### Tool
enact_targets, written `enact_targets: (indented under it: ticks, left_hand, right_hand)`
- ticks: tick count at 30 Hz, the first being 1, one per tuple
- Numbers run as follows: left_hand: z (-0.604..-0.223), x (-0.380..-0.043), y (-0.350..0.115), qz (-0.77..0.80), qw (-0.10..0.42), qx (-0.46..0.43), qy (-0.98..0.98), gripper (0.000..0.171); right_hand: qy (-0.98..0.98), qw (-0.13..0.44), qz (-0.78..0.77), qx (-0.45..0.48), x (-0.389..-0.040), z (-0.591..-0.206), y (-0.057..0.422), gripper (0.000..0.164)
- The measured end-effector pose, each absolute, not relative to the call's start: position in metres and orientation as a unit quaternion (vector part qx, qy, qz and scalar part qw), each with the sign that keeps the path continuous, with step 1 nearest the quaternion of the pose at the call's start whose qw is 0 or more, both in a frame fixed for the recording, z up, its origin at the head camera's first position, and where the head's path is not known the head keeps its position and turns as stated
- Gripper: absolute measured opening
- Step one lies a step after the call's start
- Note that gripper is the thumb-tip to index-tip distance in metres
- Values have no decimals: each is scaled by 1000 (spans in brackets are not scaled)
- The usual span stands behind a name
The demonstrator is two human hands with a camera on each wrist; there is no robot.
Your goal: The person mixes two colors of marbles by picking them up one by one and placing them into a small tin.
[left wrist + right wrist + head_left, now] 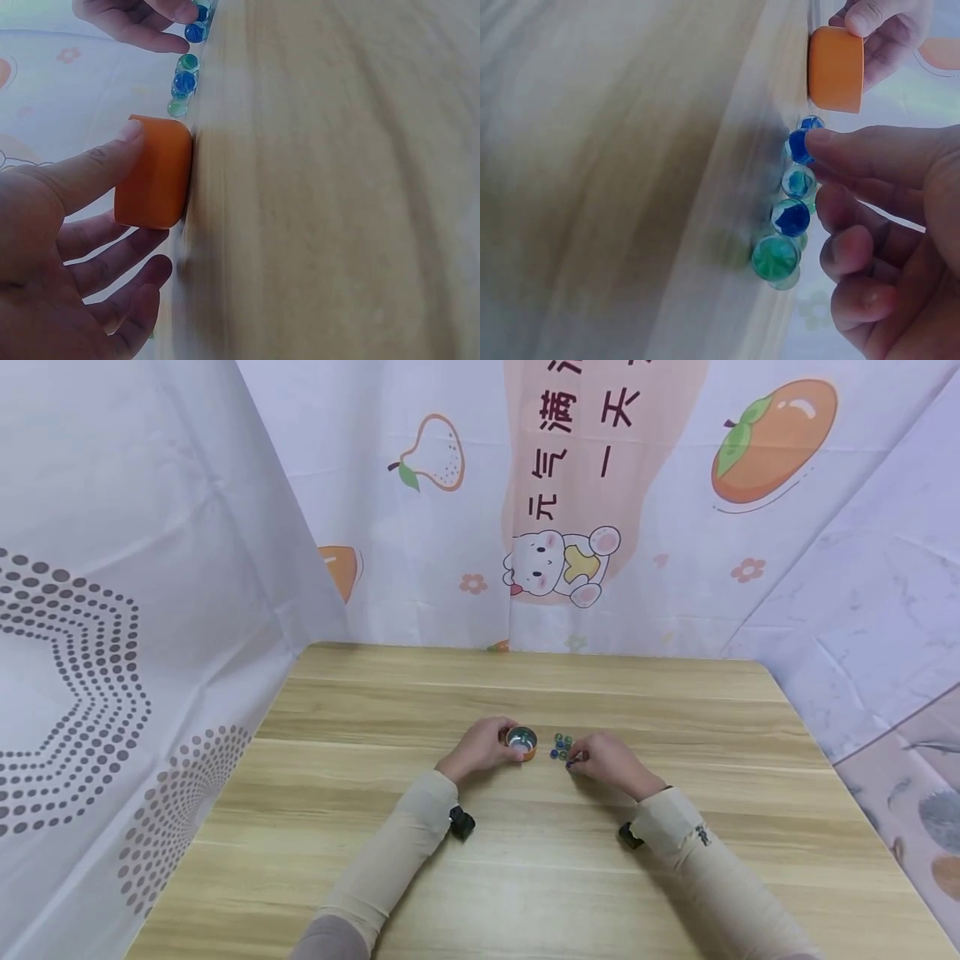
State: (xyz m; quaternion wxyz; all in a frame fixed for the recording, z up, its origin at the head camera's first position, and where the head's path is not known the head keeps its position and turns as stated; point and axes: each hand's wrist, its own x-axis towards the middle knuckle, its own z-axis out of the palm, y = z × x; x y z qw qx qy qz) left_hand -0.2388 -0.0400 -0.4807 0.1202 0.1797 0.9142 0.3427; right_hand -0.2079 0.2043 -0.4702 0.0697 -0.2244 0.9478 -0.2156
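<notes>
My left hand (480, 748) grips a small round orange bowl (161, 176) that stands upright on the table. Its thumb presses the near wall, and fingers curl around the other side. The bowl's inside looks shiny in the head view; its contents are too small to tell. To the right, my right hand (609, 763) pinches a blue marble (799, 146) between thumb and index finger, low at the table. Several clear glass marbles lie close together beside those fingertips, among them another blue marble (790, 217) and a green marble (775, 257).
Both hands work on a light wood-grain table (510, 877). A printed curtain (450, 527) hangs behind its far edge, and another patterned cloth (150, 610) hangs along the left side. Each sleeve has a small black camera (462, 822) at the wrist.
</notes>
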Motion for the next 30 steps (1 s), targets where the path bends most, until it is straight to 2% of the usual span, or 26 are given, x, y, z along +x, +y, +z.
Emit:
enact_targets:
  ticks: [30]
  left_hand:
    - [-481,-238,-40,346,133,174,912,53]
  right_hand:
    - [944,90,-241,-208,-207,-472,203,8]
